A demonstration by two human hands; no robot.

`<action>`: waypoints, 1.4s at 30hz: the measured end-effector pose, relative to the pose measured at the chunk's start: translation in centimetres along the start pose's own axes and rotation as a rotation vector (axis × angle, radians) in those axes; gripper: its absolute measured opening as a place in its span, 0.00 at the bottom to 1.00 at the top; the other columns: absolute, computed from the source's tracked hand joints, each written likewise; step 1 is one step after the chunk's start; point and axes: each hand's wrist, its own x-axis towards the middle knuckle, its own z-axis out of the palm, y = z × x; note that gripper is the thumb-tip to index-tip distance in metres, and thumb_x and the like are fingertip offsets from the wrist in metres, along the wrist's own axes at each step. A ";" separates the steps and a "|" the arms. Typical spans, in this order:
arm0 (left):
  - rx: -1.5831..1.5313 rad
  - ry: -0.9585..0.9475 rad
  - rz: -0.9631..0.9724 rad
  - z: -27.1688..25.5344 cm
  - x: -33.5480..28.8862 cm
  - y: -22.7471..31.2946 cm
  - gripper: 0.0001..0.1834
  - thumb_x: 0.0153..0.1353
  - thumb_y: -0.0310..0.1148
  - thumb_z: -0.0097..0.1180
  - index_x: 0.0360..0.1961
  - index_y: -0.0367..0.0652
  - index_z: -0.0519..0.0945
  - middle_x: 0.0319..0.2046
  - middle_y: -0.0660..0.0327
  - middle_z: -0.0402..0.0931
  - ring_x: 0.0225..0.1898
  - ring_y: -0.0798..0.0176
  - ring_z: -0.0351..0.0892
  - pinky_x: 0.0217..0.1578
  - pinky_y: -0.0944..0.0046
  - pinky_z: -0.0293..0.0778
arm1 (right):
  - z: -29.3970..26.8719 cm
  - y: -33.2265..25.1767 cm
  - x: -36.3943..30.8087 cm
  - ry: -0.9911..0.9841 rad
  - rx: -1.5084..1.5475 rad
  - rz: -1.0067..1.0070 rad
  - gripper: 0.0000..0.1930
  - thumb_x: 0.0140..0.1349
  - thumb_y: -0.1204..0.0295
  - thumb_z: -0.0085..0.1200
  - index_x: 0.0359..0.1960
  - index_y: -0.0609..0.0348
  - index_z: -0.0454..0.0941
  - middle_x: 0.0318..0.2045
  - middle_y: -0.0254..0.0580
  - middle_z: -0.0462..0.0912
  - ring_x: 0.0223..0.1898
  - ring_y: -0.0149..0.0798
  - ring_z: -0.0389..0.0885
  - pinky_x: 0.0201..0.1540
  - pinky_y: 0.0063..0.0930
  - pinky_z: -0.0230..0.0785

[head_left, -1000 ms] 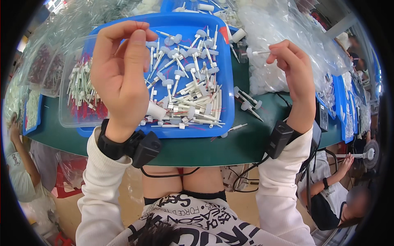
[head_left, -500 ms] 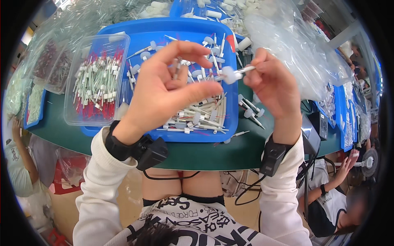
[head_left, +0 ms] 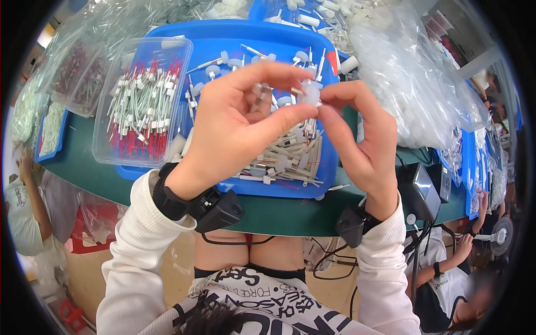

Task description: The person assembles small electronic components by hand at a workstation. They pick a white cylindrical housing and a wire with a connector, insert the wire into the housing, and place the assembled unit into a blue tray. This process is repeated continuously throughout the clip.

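Note:
My left hand (head_left: 237, 125) and my right hand (head_left: 365, 131) meet above a blue tray (head_left: 223, 34). Between their fingertips is a small part with a translucent white plastic disc (head_left: 310, 94). The thumb and forefinger of my left hand close around the disc, and a small shiny piece (head_left: 260, 96) sits in that hand's curled fingers, too blurred to name. From the right, my right thumb and forefinger pinch the same part; its rod is hidden. Similar white rods with discs and thin red wires (head_left: 282, 162) lie loose in the tray under my hands.
Left of the tray stands a clear plastic box (head_left: 125, 161) of white-tipped, red-wired pieces. Plastic bags of white parts (head_left: 393, 106) lie at the right. A dark box with cables (head_left: 419, 190) stands at the right of the green table (head_left: 290, 218). Other people work at both sides.
My right hand has moved left and closer to my left hand, and the white rod it held no longer shows. The disc now sits between both hands' fingertips. The view has shifted slightly.

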 end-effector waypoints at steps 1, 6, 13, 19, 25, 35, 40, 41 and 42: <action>-0.024 0.041 -0.018 0.1 -0.1 0.2 0.18 0.48 0.19 0.63 0.43 0.34 0.76 0.34 0.62 0.77 0.21 0.82 0.56 0.23 0.81 0.55 | 0.3 -0.2 -0.2 -0.004 0.090 0.090 0.05 0.56 0.77 0.51 0.34 0.61 0.74 0.25 0.38 0.79 0.29 0.30 0.76 0.32 0.22 0.68; 0.022 0.144 0.098 0.1 -0.2 -0.1 0.18 0.50 0.21 0.62 0.43 0.36 0.73 0.33 0.61 0.78 0.21 0.83 0.57 0.22 0.82 0.54 | 1.2 0.0 -0.6 -0.055 0.461 0.242 0.06 0.61 0.77 0.48 0.39 0.64 0.70 0.28 0.41 0.81 0.31 0.27 0.77 0.34 0.20 0.69; 0.131 0.119 0.205 0.1 -0.2 0.1 0.17 0.50 0.21 0.62 0.43 0.36 0.76 0.33 0.61 0.79 0.18 0.84 0.53 0.16 0.82 0.49 | 1.8 -0.3 -0.7 -0.109 0.594 0.286 0.06 0.63 0.76 0.47 0.39 0.64 0.68 0.29 0.41 0.81 0.32 0.27 0.77 0.33 0.20 0.69; 0.118 0.089 0.161 0.1 -0.3 0.7 0.13 0.51 0.21 0.61 0.40 0.37 0.78 0.33 0.64 0.78 0.18 0.83 0.52 0.17 0.81 0.49 | 1.4 -0.5 -0.7 -0.173 0.590 0.311 0.10 0.65 0.73 0.46 0.44 0.65 0.67 0.33 0.41 0.79 0.32 0.28 0.75 0.36 0.20 0.66; 0.116 0.079 0.185 0.1 -0.3 0.6 0.09 0.53 0.22 0.59 0.38 0.37 0.79 0.31 0.66 0.77 0.20 0.81 0.56 0.19 0.80 0.53 | 1.6 -0.3 -0.8 -0.153 0.661 0.311 0.08 0.63 0.75 0.47 0.41 0.65 0.68 0.30 0.42 0.81 0.34 0.28 0.77 0.35 0.21 0.69; 0.011 0.013 0.090 0.0 -0.1 -0.2 0.14 0.58 0.23 0.52 0.46 0.35 0.75 0.40 0.58 0.77 0.23 0.81 0.62 0.24 0.78 0.59 | 1.3 -0.1 -0.6 -0.171 0.822 0.420 0.10 0.62 0.75 0.48 0.43 0.66 0.69 0.31 0.43 0.81 0.33 0.28 0.77 0.36 0.22 0.68; -0.129 -0.043 0.011 0.3 -0.2 0.1 0.25 0.60 0.31 0.40 0.59 0.33 0.63 0.46 0.51 0.74 0.21 0.80 0.56 0.23 0.78 0.56 | -1.8 1.0 0.0 0.020 0.180 0.399 0.06 0.59 0.74 0.49 0.35 0.63 0.72 0.26 0.41 0.81 0.29 0.28 0.76 0.33 0.20 0.66; -0.107 -0.056 0.020 0.1 -0.1 -0.1 0.27 0.59 0.32 0.38 0.60 0.33 0.61 0.47 0.50 0.74 0.21 0.79 0.54 0.23 0.78 0.56 | -2.6 1.8 0.2 0.093 -0.083 0.387 0.05 0.55 0.74 0.51 0.30 0.63 0.73 0.23 0.40 0.80 0.24 0.28 0.75 0.28 0.20 0.64; -0.087 -0.072 0.028 0.1 0.0 -0.3 0.29 0.58 0.33 0.37 0.61 0.32 0.59 0.47 0.50 0.74 0.20 0.79 0.53 0.23 0.78 0.55 | -3.1 2.4 0.3 0.166 -0.347 0.372 0.04 0.50 0.74 0.53 0.25 0.63 0.74 0.21 0.39 0.80 0.20 0.28 0.74 0.24 0.21 0.63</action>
